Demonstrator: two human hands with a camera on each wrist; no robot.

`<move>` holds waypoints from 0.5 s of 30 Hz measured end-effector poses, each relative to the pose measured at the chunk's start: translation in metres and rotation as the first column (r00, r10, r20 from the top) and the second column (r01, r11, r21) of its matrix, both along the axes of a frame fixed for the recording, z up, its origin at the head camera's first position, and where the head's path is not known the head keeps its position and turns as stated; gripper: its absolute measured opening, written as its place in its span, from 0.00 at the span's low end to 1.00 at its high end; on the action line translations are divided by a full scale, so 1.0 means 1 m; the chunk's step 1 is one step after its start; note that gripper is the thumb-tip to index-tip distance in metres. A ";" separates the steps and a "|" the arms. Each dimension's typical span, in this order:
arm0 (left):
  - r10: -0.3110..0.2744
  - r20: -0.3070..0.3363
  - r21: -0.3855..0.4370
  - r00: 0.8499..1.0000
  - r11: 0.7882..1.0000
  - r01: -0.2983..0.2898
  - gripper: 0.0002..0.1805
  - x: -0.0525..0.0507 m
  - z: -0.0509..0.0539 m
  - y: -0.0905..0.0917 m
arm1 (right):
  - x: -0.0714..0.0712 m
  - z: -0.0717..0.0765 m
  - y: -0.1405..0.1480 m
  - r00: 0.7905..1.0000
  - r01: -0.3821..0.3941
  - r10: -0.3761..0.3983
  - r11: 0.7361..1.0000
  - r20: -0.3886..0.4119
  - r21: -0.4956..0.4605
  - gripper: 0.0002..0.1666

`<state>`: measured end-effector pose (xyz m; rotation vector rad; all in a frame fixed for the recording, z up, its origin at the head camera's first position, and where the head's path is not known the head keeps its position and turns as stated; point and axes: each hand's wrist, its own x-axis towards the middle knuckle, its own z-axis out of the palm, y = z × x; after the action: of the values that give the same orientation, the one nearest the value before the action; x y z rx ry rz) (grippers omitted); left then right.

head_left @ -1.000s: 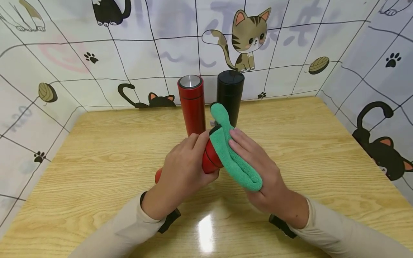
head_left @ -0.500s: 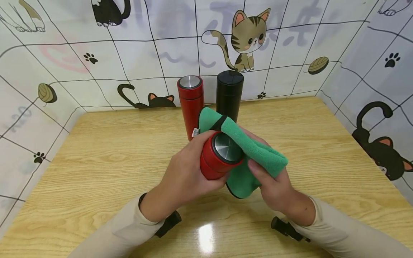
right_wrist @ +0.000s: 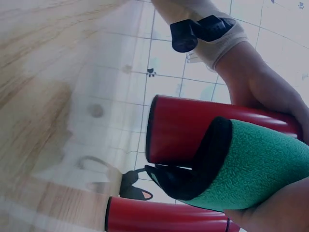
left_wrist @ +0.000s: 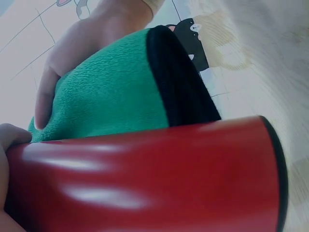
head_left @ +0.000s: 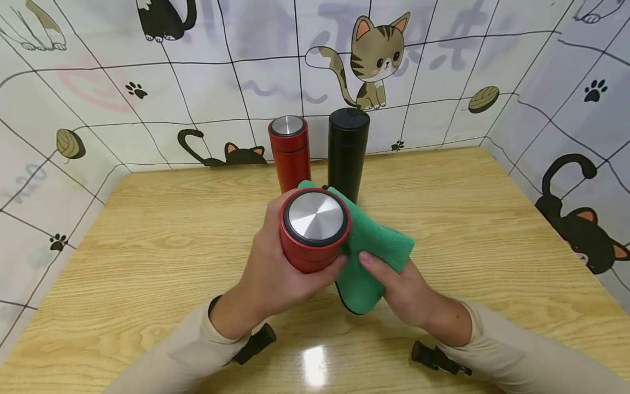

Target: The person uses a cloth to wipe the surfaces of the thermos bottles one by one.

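Gripping flask (head_left: 315, 232) well inside tabletop edges (head_left: 525, 211)

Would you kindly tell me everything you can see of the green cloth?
The green cloth looks soft and fuzzy, like towelling, with black edging. It is bent into a curve and held in the air, gripped by the right hand. It sits alongside the red flask that the left hand holds, seemingly touching its side, and a bit of green shows beyond the flask's far side.
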<state>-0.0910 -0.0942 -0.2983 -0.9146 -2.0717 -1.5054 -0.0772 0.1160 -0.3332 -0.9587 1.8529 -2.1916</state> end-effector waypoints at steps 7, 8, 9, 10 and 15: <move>0.004 0.050 0.120 0.999 0.993 -0.010 0.48 0.002 0.002 -0.001 | -0.004 0.000 -0.002 0.999 -0.035 0.032 0.997 0.035 0.067 0.29; 0.002 0.066 0.133 0.998 0.991 -0.011 0.47 0.002 0.002 -0.002 | -0.004 0.000 -0.002 0.998 -0.039 0.036 0.997 0.042 0.066 0.29; -0.001 0.080 0.147 0.997 0.989 -0.010 0.47 0.003 0.003 -0.002 | -0.005 -0.001 -0.002 0.998 -0.043 0.040 0.997 0.048 0.066 0.30; -0.004 0.090 0.158 0.996 0.987 -0.011 0.46 0.003 0.003 -0.002 | -0.005 -0.001 -0.002 0.998 -0.045 0.041 0.996 0.052 0.072 0.30; -0.034 0.090 0.246 0.995 0.969 0.011 0.45 0.002 0.004 -0.003 | -0.006 -0.002 -0.004 0.997 -0.028 0.019 0.993 0.075 0.119 0.29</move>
<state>-0.0892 -0.0975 -0.2943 -0.7889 -1.8863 -1.7995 -0.0837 0.1125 -0.3352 -0.8604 1.9046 -2.0471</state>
